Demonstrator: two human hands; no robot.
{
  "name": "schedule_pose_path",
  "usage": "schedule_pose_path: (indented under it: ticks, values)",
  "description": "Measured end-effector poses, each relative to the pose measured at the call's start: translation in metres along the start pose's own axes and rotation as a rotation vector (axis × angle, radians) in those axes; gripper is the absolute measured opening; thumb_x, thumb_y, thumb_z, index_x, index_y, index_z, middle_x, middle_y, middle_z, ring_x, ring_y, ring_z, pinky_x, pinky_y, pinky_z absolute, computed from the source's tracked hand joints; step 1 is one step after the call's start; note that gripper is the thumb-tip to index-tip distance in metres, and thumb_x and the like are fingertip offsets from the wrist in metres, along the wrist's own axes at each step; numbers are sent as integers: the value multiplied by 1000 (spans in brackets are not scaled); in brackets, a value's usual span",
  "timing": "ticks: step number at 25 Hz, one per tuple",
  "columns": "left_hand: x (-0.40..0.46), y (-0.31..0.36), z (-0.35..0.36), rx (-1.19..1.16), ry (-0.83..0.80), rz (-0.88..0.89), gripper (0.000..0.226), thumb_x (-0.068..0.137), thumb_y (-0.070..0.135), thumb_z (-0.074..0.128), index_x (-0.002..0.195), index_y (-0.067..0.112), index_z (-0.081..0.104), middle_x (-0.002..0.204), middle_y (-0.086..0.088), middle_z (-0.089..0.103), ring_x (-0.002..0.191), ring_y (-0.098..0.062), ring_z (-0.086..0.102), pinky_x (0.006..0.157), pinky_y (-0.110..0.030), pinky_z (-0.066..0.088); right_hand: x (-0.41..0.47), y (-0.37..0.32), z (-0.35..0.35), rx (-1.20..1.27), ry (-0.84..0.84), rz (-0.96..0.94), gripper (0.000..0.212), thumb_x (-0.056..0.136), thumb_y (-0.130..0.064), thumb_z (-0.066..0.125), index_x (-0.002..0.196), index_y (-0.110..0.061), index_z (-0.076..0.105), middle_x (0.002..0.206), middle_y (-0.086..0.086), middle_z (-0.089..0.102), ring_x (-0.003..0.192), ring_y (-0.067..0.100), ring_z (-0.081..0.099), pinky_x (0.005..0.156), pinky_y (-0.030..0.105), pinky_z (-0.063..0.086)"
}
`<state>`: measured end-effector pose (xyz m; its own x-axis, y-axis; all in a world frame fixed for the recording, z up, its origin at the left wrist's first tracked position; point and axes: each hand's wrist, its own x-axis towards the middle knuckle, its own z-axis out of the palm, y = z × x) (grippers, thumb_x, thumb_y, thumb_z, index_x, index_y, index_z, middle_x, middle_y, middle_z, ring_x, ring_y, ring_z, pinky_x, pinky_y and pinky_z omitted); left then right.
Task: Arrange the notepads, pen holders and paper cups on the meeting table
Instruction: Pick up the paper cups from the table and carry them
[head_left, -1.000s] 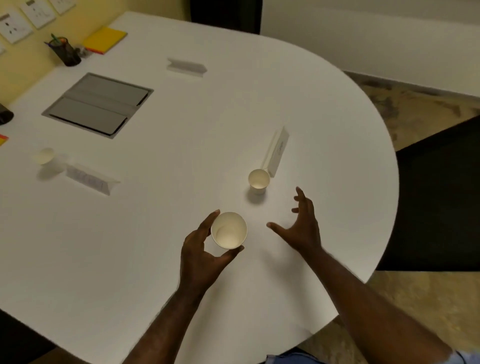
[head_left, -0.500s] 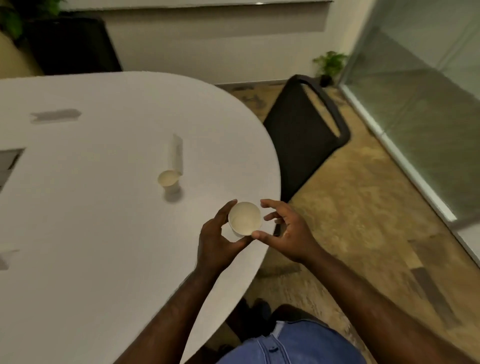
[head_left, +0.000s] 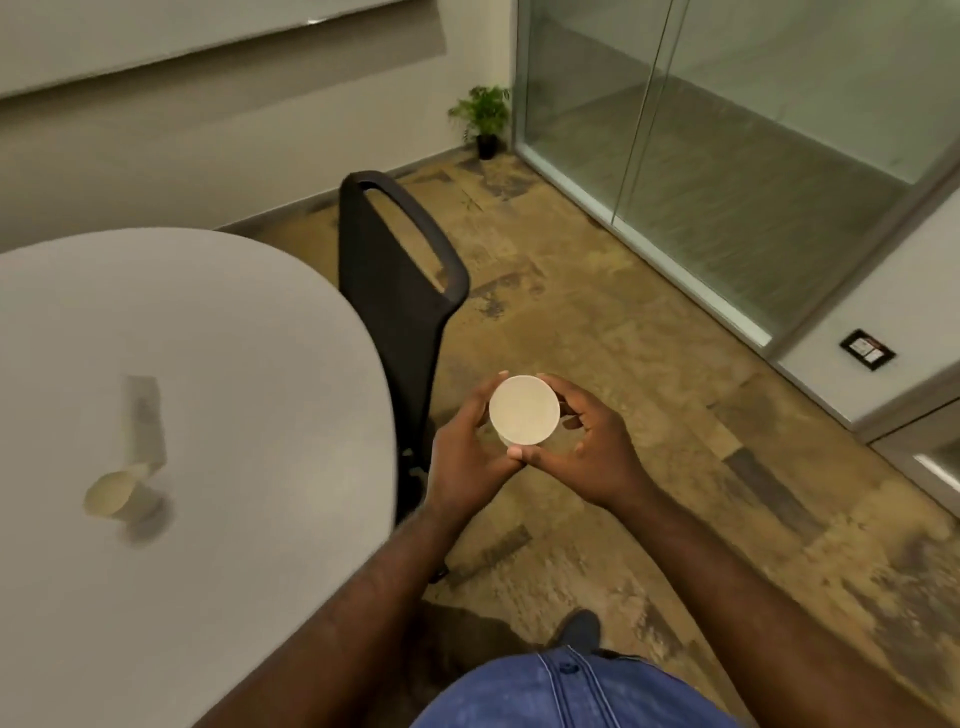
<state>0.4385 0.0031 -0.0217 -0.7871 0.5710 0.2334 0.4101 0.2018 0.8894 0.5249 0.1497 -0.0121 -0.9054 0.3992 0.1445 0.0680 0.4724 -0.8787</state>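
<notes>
Cup (head_left: 523, 410) upright, mouth upward, between both hands' grip

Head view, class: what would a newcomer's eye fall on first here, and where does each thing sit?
First the paper cup, held between the left hand and right hand over the floor, off the table's edge. Next the white table at left, with a second cup standing beside a blurred card. Then the black chair at the table's far side, and a small plant in the corner by the glass wall.
</notes>
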Motion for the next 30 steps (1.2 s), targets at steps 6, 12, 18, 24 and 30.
schedule_pose_path:
  ticks: [6, 12, 18, 24, 30]
  values:
    - [107, 21, 97, -36, -31, 37, 78, 71, 24, 85, 139, 23, 47, 137, 19, 53, 124, 2, 53, 99, -20, 47, 82, 50, -107, -61, 17, -3, 92, 55, -65, 79, 137, -39, 46, 126, -27, 56, 105, -10, 56, 83, 11, 44]
    - [214, 17, 136, -80, 15, 28, 79, 72, 17, 85, 140, 18, 47, 138, 9, 56, 124, 0, 53, 101, -22, 47, 184, 74, -154, -94, 21, -50, 96, 55, -72, 74, 139, -37, 44, 131, -20, 58, 111, -4, 55, 85, 19, 48]
    - [353, -19, 150, -122, 127, 28, 75, 71, 17, 85, 137, 18, 50, 131, 10, 59, 119, 1, 55, 97, -25, 51, 331, 102, -164, -124, 19, -88, 92, 57, -71, 73, 138, -37, 45, 126, -22, 58, 106, -4, 56, 79, 14, 45]
    - [487, -52, 145, -94, 151, 7, 75, 72, 26, 84, 139, 22, 49, 133, 5, 60, 120, -9, 58, 96, -37, 54, 473, 122, -166, -112, -14, -52, 95, 55, -70, 75, 139, -36, 46, 129, -15, 61, 108, 3, 59, 80, 17, 47]
    - [605, -104, 125, -37, 239, -37, 74, 72, 31, 83, 138, 24, 49, 132, 6, 61, 119, -8, 59, 94, -36, 54, 615, 144, -141, -54, -106, -66, 89, 55, -71, 76, 134, -41, 47, 119, -30, 57, 104, -5, 58, 74, 9, 44]
